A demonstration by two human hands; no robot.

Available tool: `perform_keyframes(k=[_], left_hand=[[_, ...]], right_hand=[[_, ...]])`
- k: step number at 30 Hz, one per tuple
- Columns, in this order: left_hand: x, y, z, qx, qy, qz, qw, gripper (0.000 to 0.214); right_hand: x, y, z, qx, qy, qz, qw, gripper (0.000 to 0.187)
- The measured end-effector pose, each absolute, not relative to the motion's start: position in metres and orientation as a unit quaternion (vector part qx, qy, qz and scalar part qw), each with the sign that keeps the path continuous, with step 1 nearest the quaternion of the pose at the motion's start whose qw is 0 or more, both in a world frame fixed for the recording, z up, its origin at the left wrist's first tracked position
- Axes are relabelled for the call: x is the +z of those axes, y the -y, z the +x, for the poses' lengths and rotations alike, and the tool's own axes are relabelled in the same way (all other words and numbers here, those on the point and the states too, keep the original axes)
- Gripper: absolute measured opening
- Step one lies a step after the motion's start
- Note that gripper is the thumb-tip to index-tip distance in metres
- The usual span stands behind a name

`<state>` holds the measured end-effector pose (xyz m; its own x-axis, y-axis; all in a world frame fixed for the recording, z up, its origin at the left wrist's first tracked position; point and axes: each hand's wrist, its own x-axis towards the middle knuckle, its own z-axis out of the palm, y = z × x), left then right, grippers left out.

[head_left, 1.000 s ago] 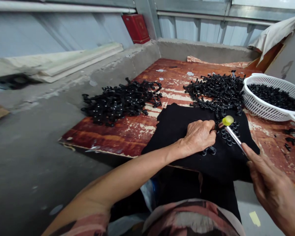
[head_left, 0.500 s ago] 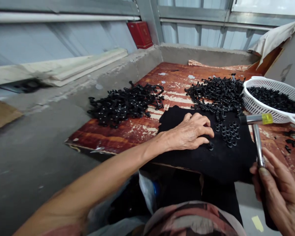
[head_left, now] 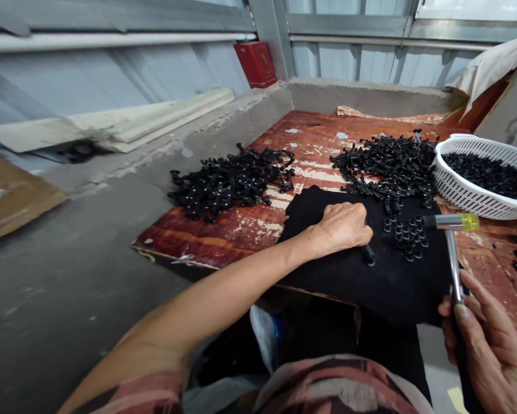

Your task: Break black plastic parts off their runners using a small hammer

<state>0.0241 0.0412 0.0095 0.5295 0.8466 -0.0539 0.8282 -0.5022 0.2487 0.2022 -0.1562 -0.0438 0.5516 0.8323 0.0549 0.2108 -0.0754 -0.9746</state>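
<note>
My left hand (head_left: 345, 225) is closed above a black mat (head_left: 327, 276), its fingers curled round one end of a small black plastic part (head_left: 370, 254). The other end of that part pokes out, with a round foot. Beside it on the mat stands a cluster of black ring-topped parts (head_left: 409, 236) in rows. In my right hand (head_left: 485, 333) is a small hammer (head_left: 453, 259) with a metal shaft, one dark end and one yellow end on its head. The head hangs over the mat's right side, near the rows.
A heap of black parts (head_left: 232, 181) lies on the worn red-brown table (head_left: 241, 244) at left, another heap (head_left: 387, 164) behind the mat. At right a white plastic basket (head_left: 460, 192) holds small black pieces. A concrete ledge (head_left: 267, 106) borders the table, with a red box (head_left: 256, 64) on it.
The fingers of my left hand have closed into a fist round the black part, where before they were spread over it. The hammer stays in my right hand. The view has shifted slightly.
</note>
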Motion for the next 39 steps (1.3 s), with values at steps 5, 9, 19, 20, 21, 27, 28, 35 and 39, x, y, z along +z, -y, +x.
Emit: perform_keyframes(k=[5,9,19,20,21,27,28,35,39], left_hand=[[0.009,-0.03,0.028,0.06,-0.419,0.9,0.107,0.018],[0.006,-0.025,0.028,0.119,-0.381,0.905,0.149,0.018],[0.005,-0.03,0.034,0.148,-0.403,0.873,0.233,0.018],[0.005,-0.031,0.035,0.146,-0.404,0.873,0.233,0.019],[0.004,-0.031,0.035,0.144,-0.404,0.873,0.232,0.019],[0.002,-0.033,0.036,0.139,-0.401,0.877,0.223,0.021],[0.001,-0.033,0.037,0.139,-0.402,0.877,0.221,0.021],[0.002,-0.032,0.037,0.136,-0.408,0.876,0.218,0.021],[0.001,-0.032,0.036,0.138,-0.407,0.877,0.216,0.021]], right_hand=[[-0.044,0.156,0.201,0.282,0.38,-0.679,0.561,0.052],[-0.048,0.157,0.204,0.277,0.4,-0.669,0.561,0.049],[-0.052,0.159,0.206,0.268,0.417,-0.665,0.559,0.048],[-0.052,0.159,0.205,0.265,0.414,-0.666,0.561,0.048],[-0.051,0.159,0.204,0.265,0.413,-0.667,0.561,0.049],[-0.049,0.157,0.202,0.267,0.402,-0.674,0.559,0.048],[-0.049,0.157,0.202,0.267,0.4,-0.674,0.561,0.047],[-0.055,0.159,0.209,0.267,0.429,-0.664,0.551,0.048],[-0.054,0.16,0.209,0.273,0.432,-0.661,0.549,0.048]])
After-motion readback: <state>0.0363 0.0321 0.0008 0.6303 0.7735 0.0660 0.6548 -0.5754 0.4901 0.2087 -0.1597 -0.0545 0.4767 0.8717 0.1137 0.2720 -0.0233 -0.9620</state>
